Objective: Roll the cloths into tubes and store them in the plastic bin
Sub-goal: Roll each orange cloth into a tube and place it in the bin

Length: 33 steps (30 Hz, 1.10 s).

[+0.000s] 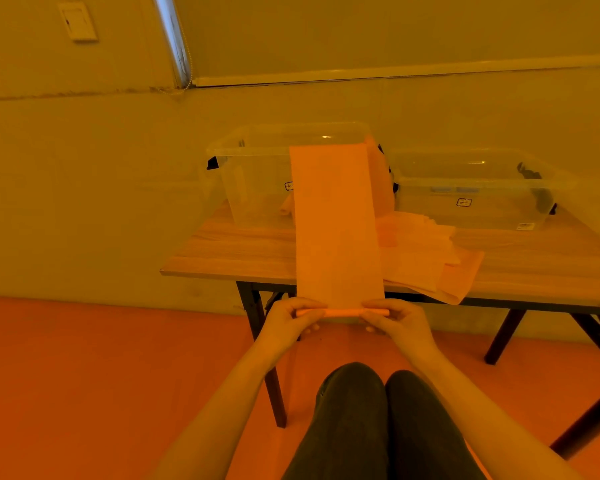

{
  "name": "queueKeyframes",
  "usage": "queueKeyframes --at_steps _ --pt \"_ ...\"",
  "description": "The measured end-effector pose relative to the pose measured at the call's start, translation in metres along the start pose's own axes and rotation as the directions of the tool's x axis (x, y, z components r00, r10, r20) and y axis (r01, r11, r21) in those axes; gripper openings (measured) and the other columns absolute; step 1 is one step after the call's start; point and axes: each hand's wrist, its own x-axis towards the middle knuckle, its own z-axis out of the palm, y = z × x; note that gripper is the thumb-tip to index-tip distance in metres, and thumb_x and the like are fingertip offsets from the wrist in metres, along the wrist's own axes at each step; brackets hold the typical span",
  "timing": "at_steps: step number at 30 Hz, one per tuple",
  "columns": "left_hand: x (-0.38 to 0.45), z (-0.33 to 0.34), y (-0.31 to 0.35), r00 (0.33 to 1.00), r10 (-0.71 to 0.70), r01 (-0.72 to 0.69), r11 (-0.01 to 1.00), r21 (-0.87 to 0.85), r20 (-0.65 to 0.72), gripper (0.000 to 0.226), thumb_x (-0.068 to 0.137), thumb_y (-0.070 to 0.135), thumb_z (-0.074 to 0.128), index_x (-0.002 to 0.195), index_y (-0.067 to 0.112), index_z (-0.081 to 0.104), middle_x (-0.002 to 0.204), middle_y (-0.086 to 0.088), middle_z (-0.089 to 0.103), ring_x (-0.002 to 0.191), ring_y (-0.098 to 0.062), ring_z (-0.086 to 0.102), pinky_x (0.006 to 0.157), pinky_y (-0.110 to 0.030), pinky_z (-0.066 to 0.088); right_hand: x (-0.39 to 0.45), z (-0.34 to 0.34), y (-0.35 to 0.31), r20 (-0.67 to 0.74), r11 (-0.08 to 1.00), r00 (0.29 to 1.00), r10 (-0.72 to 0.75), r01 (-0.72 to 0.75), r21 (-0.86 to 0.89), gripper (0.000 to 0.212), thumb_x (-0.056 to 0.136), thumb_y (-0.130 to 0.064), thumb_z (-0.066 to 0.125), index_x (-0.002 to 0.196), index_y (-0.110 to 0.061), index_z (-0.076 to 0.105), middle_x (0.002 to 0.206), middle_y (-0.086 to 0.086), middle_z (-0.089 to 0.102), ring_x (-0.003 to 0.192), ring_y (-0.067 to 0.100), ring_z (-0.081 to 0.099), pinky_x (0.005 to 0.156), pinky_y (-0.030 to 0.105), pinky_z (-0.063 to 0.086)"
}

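Note:
A long pale cloth (335, 223) lies stretched from the left clear plastic bin (257, 174) across the wooden table (236, 251) and over its front edge. Its near end is rolled into a thin tube. My left hand (291, 323) pinches the tube's left end and my right hand (395, 323) pinches its right end, both just in front of the table edge. Inside the left bin a rolled cloth (285, 206) lies near the bottom. More flat cloths (420, 254) are piled on the table to the right.
A second clear plastic bin (471, 188) stands at the back right of the table. The table has dark folding legs (257, 320). My knees (378, 403) are below my hands. A wall stands close behind the table.

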Motion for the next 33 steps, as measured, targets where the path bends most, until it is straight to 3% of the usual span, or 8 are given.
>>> queueKeyframes --at_steps 4,9,16,24,33 --pt "-0.0004 0.0009 0.0013 1.0 0.005 -0.005 1.0 0.008 0.005 0.013 0.089 0.016 0.062 0.099 0.019 0.07 0.08 0.0 0.07 0.065 -0.005 0.064 0.059 -0.014 0.049 0.0012 -0.0018 0.0004 0.007 1.0 1.0 0.005 -0.005 -0.011 0.02 0.079 -0.004 0.07 0.098 -0.007 0.071 0.091 0.012 0.07 0.074 0.018 0.069 0.065 0.022 0.057" --pt "-0.0015 0.0005 -0.0015 1.0 0.028 -0.028 0.999 0.025 0.004 0.019 0.084 0.015 0.068 0.099 0.026 0.07 0.093 -0.001 0.066 0.081 -0.021 0.065 0.066 -0.02 0.051 0.0026 -0.0011 0.0001 -0.007 0.999 1.0 -0.011 0.011 -0.033 0.012 0.084 -0.005 0.065 0.093 -0.011 0.071 0.08 0.014 0.07 0.062 0.013 0.066 0.057 0.018 0.053" --pt "0.0003 0.0011 -0.0021 1.0 0.0 0.0 1.0 -0.006 -0.027 0.012 0.089 0.015 0.063 0.096 0.019 0.071 0.08 -0.002 0.069 0.066 -0.008 0.064 0.06 -0.017 0.049 0.0021 -0.0004 0.0012 0.016 0.999 1.0 0.007 -0.007 -0.051 0.021 0.079 -0.004 0.071 0.097 -0.013 0.071 0.094 0.007 0.069 0.08 0.02 0.07 0.07 0.027 0.058" --pt "-0.0005 -0.0013 -0.0072 1.0 0.011 -0.01 1.0 0.024 -0.017 0.014 0.086 0.018 0.067 0.097 0.024 0.072 0.09 0.0 0.067 0.073 -0.009 0.061 0.064 -0.016 0.051 0.0018 0.0025 0.0025 0.013 0.999 1.0 -0.005 0.006 -0.054 0.01 0.084 -0.008 0.066 0.091 -0.014 0.071 0.08 0.01 0.07 0.068 0.018 0.068 0.061 0.023 0.056" --pt "-0.0001 -0.0018 -0.0041 0.999 -0.005 0.005 1.0 0.013 -0.037 0.013 0.089 0.016 0.062 0.098 0.017 0.071 0.077 0.002 0.068 0.062 0.001 0.061 0.058 -0.012 0.047 0.0027 0.0034 0.0054 0.007 1.0 1.0 0.012 -0.011 -0.028 0.017 0.078 -0.006 0.072 0.094 -0.013 0.072 0.089 0.011 0.071 0.079 0.023 0.07 0.071 0.028 0.058"
